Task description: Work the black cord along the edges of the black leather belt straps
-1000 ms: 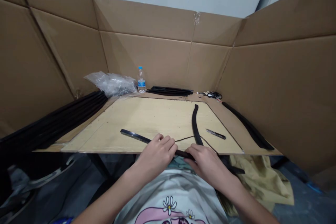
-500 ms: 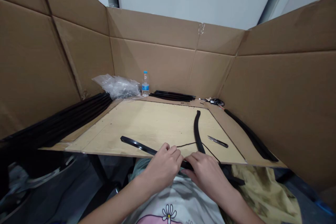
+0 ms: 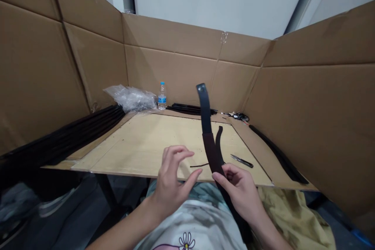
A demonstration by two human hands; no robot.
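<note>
My right hand (image 3: 236,183) pinches a long black strip (image 3: 211,146) between thumb and fingers. The strip stands up from the hand, with a smooth, shiny upper part and a duller, cloth-like sleeve lower down; its lower end runs down toward my lap. Left of it, my left hand (image 3: 177,172) is open, thumb and fingers apart, touching nothing. Behind the held strip a second black strip (image 3: 219,140) lies on the board, partly hidden. A thin black cord (image 3: 199,165) rests near the board's front edge. To the right lie small thread snips (image 3: 241,161).
The pale board (image 3: 140,140) covers the table's middle. Black strips (image 3: 73,136) are piled at left, more strips (image 3: 190,108) at the back, others (image 3: 278,154) at right. A water bottle (image 3: 162,97) stands beside plastic bags (image 3: 131,98). Cardboard walls (image 3: 175,66) enclose three sides.
My left hand has let go of the strip and opened. The right hand has swung the strip from lying across toward the left to standing upright, its end now pointing away from me.
</note>
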